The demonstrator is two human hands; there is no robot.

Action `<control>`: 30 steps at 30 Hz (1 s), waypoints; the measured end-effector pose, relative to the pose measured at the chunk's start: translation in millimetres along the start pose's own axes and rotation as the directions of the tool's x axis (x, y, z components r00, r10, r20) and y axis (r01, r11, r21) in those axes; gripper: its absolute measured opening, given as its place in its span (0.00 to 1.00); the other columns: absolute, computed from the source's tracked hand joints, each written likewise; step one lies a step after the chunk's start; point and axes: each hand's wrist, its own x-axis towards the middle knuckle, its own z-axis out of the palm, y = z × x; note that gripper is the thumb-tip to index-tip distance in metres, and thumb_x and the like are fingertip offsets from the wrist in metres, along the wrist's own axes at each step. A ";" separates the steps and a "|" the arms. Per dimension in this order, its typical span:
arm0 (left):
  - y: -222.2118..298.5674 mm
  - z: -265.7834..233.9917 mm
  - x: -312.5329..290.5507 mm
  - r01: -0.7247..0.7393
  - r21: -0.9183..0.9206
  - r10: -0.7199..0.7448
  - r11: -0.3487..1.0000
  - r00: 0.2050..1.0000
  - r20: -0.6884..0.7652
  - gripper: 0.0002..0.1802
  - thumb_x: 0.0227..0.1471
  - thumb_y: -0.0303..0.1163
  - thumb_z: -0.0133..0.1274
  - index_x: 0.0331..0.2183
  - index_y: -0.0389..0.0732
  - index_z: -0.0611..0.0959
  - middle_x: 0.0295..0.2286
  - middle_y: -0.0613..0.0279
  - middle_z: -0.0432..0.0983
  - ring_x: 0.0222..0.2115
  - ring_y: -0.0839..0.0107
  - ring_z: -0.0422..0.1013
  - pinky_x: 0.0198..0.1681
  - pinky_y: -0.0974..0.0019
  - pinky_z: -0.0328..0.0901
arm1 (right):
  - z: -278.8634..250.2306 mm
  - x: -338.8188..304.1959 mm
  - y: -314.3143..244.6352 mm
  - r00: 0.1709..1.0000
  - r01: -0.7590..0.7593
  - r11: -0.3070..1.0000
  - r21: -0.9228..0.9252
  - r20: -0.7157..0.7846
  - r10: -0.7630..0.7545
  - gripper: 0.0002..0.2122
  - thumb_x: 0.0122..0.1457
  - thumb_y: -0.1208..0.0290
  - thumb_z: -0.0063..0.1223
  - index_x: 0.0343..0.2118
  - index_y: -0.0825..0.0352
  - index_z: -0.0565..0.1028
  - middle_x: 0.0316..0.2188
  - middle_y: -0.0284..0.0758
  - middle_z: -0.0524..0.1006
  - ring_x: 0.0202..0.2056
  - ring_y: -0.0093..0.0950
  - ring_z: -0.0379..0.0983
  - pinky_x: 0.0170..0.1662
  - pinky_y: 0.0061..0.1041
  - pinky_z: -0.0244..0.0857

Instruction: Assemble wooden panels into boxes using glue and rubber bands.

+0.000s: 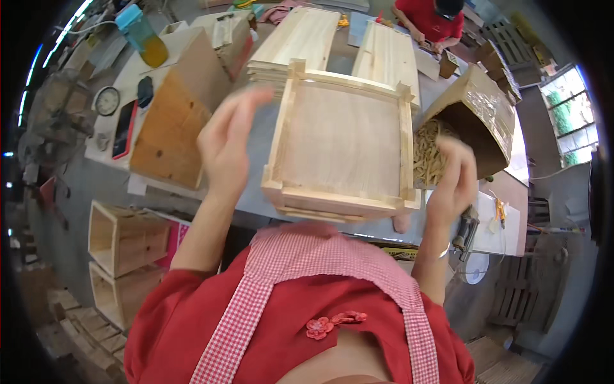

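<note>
A pale wooden box (345,137) with a flat panel inside a raised frame and posts at its corners sits in front of me on the grey table. Off its left side, my left hand (229,137) is raised, empty, its fingers stretched out and partly smeared by motion. My right hand (453,173) hovers beyond the right side, also blurred, with its fingers apart and nothing visible in them. Neither hand appears to touch the box. Close behind the right hand, thin wooden pieces (427,155) spill from an open cardboard carton (476,105).
Stacked boards (297,41) and another board pile (387,54) lie behind. At left are a brown wooden panel (169,131), a phone (125,130), a round clock (107,100) and a blue-lidded jug (142,38). A power tool (467,230) hangs at right. A co-worker (432,22) sits across.
</note>
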 end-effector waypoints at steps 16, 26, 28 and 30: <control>-58.7 58.2 104.4 0.295 0.110 -0.312 0.949 0.928 0.203 0.24 0.68 0.45 0.44 0.34 0.35 0.86 0.31 0.67 0.79 0.34 0.79 0.70 0.42 0.70 0.65 | 78.6 61.7 100.2 0.911 -0.412 0.899 0.146 0.097 0.402 0.13 0.64 0.68 0.58 0.27 0.72 0.74 0.21 0.25 0.71 0.26 0.14 0.63 0.29 0.19 0.59; -56.5 44.5 96.7 -0.068 0.485 -0.041 0.872 0.977 0.211 0.20 0.63 0.37 0.43 0.35 0.39 0.89 0.33 0.59 0.83 0.36 0.69 0.76 0.46 0.66 0.67 | 94.4 58.6 93.8 0.970 -0.228 0.973 -0.022 -0.092 0.225 0.11 0.58 0.69 0.58 0.23 0.73 0.76 0.17 0.40 0.76 0.20 0.26 0.70 0.27 0.32 0.65; -52.4 42.9 100.0 0.000 0.450 -0.114 0.893 0.968 0.225 0.23 0.67 0.41 0.45 0.35 0.34 0.89 0.32 0.66 0.82 0.36 0.78 0.71 0.45 0.70 0.65 | 96.9 59.2 84.9 0.957 -0.236 0.969 0.078 -0.157 0.246 0.12 0.57 0.70 0.59 0.22 0.73 0.76 0.16 0.40 0.76 0.19 0.28 0.71 0.27 0.31 0.66; -45.8 42.4 102.5 0.085 0.430 -0.185 0.899 0.963 0.196 0.27 0.70 0.44 0.42 0.37 0.33 0.88 0.35 0.66 0.82 0.38 0.77 0.72 0.47 0.71 0.64 | 95.0 61.2 75.1 0.932 -0.315 0.931 0.185 -0.126 0.340 0.11 0.56 0.70 0.59 0.22 0.72 0.76 0.16 0.39 0.77 0.19 0.28 0.73 0.27 0.31 0.67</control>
